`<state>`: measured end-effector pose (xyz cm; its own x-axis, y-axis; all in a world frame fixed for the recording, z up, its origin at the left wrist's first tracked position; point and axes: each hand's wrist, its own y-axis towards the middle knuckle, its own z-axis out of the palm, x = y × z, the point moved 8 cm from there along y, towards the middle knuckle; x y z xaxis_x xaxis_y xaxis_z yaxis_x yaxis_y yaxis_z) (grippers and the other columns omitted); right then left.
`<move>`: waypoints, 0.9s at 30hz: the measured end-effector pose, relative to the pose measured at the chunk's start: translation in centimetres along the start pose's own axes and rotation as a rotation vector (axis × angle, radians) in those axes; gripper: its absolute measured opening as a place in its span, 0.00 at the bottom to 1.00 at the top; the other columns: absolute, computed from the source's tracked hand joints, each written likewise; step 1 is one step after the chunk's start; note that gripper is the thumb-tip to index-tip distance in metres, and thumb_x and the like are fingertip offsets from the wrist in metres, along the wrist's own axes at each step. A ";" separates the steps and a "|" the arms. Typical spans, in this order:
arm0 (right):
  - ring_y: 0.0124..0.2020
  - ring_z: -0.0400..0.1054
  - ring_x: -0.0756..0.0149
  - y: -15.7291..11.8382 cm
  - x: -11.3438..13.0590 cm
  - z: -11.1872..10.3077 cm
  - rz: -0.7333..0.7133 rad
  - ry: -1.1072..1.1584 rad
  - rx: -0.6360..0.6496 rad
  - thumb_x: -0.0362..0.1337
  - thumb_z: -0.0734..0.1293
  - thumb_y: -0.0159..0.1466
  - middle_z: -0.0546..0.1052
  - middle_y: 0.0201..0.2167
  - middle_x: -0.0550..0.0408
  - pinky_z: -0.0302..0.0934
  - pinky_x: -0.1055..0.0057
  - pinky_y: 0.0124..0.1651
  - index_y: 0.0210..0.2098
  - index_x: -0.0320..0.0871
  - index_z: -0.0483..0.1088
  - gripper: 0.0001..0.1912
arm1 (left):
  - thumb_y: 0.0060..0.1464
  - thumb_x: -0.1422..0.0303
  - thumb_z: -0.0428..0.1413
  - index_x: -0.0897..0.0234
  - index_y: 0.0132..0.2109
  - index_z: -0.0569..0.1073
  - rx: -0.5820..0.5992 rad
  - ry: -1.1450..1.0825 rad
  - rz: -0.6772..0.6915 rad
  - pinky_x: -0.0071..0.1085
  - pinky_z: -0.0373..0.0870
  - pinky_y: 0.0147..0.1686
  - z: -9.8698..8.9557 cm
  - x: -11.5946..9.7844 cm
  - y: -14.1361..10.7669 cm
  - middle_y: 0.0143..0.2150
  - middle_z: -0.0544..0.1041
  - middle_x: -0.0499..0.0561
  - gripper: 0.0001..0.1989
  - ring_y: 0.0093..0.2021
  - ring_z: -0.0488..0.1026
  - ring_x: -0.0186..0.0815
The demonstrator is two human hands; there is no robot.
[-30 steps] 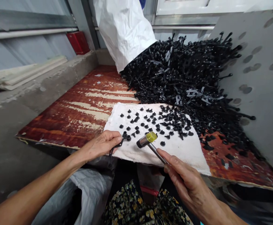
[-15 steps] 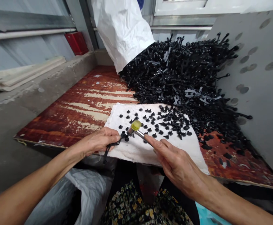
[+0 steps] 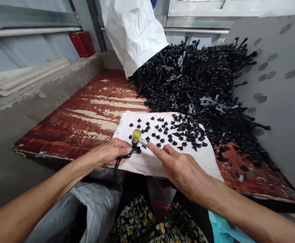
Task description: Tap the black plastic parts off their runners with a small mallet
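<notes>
A: Please tell me, how are your two hands now?

B: With my left hand (image 3: pixel 112 152) I pinch a thin black part (image 3: pixel 117 164) between the thumb and the fingers, at the near left corner of the white cloth (image 3: pixel 142 166). My right hand (image 3: pixel 179 167) is closed around the handle of a small hammer (image 3: pixel 137 135), and the index finger lies stretched along it.

A: And where is the hammer's head?

B: It is above the far end of the black part, with its yellow face upward. Whether it touches, I cannot tell from my distant seat.

A: What lies around?

B: Many small black pieces (image 3: pixel 158 137) are on the cloth, more separate at the left, more crowded at the far right. Beyond them, on the far side of the worn red table (image 3: pixel 61 118), I see a big dark pile (image 3: pixel 195 76), and a white sack (image 3: pixel 137 33) is at its left.
</notes>
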<state>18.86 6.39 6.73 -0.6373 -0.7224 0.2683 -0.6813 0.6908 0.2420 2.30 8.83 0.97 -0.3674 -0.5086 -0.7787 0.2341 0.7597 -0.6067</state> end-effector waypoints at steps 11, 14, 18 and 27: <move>0.22 0.62 0.72 0.0 0.4 0.4 0.019 -0.051 0.081 0.21 0.56 0.60 0.72 0.36 0.51 0.67 0.73 0.27 0.67 0.44 0.54 0.37 | 0.35 0.49 0.62 0.63 0.23 0.64 0.010 0.043 0.015 0.24 0.37 0.15 -0.4 0.7 0.3 0.14 0.61 0.41 0.23 0.13 0.45 0.22; 0.29 0.67 0.68 -0.1 0.6 -0.8 0.016 0.022 -0.061 0.22 0.54 0.63 0.72 0.39 0.48 0.69 0.71 0.34 0.69 0.42 0.51 0.34 | 0.35 0.49 0.62 0.63 0.23 0.64 -0.018 0.049 0.005 0.24 0.38 0.15 -0.6 0.9 0.3 0.14 0.60 0.41 0.23 0.13 0.48 0.22; 0.24 0.65 0.69 -0.1 0.6 0.4 0.013 -0.046 0.082 0.20 0.57 0.58 0.73 0.38 0.48 0.68 0.70 0.29 0.67 0.41 0.55 0.37 | 0.32 0.48 0.63 0.64 0.22 0.64 -0.015 0.005 -0.012 0.24 0.39 0.16 -0.3 0.9 0.3 0.14 0.59 0.41 0.25 0.14 0.48 0.22; 0.24 0.64 0.70 0.9 -0.1 0.6 0.072 -0.096 0.197 0.22 0.56 0.58 0.74 0.37 0.49 0.65 0.72 0.29 0.68 0.42 0.54 0.38 | 0.33 0.45 0.63 0.63 0.22 0.64 -0.010 0.042 0.006 0.24 0.38 0.16 -0.4 1.0 0.1 0.14 0.60 0.42 0.27 0.13 0.47 0.22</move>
<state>18.11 7.10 6.34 -0.7115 -0.6775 0.1863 -0.6841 0.7285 0.0365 1.61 8.56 0.12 -0.4036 -0.4870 -0.7745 0.2276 0.7665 -0.6006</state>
